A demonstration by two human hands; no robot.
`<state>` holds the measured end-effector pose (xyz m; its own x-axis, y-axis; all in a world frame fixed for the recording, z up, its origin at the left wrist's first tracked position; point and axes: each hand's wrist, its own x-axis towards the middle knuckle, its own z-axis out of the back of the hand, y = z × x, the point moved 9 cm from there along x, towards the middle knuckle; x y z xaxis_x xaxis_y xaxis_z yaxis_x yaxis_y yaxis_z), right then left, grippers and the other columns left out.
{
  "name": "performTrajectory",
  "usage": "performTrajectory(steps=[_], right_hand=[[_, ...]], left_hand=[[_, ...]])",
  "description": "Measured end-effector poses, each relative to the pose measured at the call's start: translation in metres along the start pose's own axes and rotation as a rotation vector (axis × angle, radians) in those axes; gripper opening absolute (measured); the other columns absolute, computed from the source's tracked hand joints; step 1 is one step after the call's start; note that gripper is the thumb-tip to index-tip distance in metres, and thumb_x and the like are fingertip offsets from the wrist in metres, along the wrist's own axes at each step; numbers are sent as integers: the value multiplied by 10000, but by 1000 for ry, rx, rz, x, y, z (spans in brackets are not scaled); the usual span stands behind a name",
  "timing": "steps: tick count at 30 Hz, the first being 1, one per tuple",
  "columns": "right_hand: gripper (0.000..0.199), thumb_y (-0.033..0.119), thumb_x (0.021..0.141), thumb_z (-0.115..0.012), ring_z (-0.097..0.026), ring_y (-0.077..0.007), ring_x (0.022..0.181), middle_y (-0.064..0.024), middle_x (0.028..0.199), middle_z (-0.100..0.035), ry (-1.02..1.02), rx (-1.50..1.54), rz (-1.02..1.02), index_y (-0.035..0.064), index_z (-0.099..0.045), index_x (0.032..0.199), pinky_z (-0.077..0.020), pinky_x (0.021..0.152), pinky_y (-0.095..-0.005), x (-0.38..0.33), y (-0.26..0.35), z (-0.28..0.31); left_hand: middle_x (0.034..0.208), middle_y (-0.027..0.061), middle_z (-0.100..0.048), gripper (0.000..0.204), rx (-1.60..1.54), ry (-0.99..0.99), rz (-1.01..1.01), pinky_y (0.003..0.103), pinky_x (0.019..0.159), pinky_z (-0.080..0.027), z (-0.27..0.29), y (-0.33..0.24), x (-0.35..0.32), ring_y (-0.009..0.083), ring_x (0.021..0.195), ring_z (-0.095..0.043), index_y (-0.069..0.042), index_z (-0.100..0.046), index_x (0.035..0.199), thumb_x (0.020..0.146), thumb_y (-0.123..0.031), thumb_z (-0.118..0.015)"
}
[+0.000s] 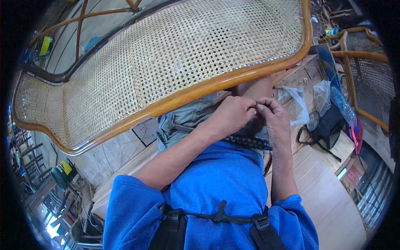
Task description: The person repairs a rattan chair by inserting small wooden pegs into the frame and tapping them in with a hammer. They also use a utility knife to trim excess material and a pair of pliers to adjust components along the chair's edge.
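Under cane chair frame [216, 83]: left hand [231, 114], right hand [273, 118] pinched together, contents unclear; plastic bags [310, 100] beside.

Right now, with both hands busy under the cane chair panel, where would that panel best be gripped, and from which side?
Probably the bare wooden rim of the woven cane panel, coming from the near edge just above the left hand and right hand. The rim is a smooth, solid rounded bar facing the person; the open weave looks too delicate to grip.
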<state>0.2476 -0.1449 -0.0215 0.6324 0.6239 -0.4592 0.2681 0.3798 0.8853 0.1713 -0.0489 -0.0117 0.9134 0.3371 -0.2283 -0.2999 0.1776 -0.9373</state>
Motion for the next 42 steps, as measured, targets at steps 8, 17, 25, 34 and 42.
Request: performTrajectory(steps=[8, 17, 25, 34, 42], right_hand=[[121, 51, 877, -579, -535, -43, 675, 11, 788, -605, -65, 27, 123, 21, -594, 993, -439, 599, -190, 16, 21, 7], [167, -2, 827, -596, -633, -152, 734, -55, 784, -641, -32, -415, 508, 41, -600, 988, -498, 681, -265, 47, 65, -47], [200, -12, 793, -588, -665, -231, 785, -88, 853, -671, -84, -718, 636, 79, -636, 965, -509, 683, -309, 65, 60, -69], [187, -11, 803, -546, -644, -229, 809, -72, 870, -658, -71, -917, 717, 84, -637, 937, -506, 708, -323, 67, 56, -77], [160, -59, 786, -580, -623, -246, 825, -120, 858, -642, 65, -956, 806, 31, -620, 912, -490, 724, -308, 71, 51, -89]], left_hand=[[774, 223, -607, 229, 140, 9, -39, 420, 652, -473, 35, -3, 21, 358, 719, -607, -1, -613, 829, 864, -212, -532], [688, 206, -627, 344, 549, 331, 5, 434, 617, -466, 73, 18, 128, 338, 632, -608, 35, -654, 767, 752, -309, -638], [704, 206, -642, 290, 667, 422, -131, 428, 579, -470, 58, 19, 144, 313, 579, -590, 38, -668, 760, 608, -209, -655], [681, 195, -633, 255, 540, 423, -99, 424, 564, -457, 63, 22, 141, 288, 571, -578, 21, -659, 750, 631, -200, -619], [670, 172, -627, 225, 543, 410, -140, 402, 561, -448, 55, 28, 149, 257, 559, -551, 12, -657, 741, 658, -192, -613]])
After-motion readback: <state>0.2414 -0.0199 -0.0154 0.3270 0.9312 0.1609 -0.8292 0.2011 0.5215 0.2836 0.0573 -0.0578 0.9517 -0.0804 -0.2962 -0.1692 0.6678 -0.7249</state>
